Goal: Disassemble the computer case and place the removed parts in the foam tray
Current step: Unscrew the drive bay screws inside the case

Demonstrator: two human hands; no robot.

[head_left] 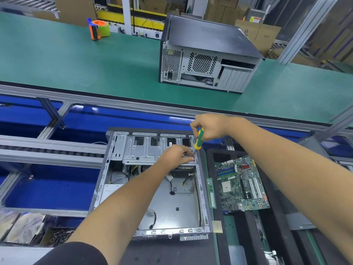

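Note:
An open grey computer case [107, 180] lies on its side in front of me, its floor bare except for loose cables. My right hand [210, 127] grips a yellow-green screwdriver [198, 139] with its tip down at the right end of the metal drive cage [141, 150]. My left hand [177, 155] rests on that cage, fingers curled at its right edge beside the tip. To the right, the black foam tray [219, 196] holds a green motherboard [240, 184] and a memory stick [211, 194].
A second closed computer case [206, 56] stands on the green conveyor belt [76, 60] beyond. An orange tape dispenser [98, 28] sits far left on the belt. A bin of screws [57, 236] and stacked drives [24, 228] are at lower left.

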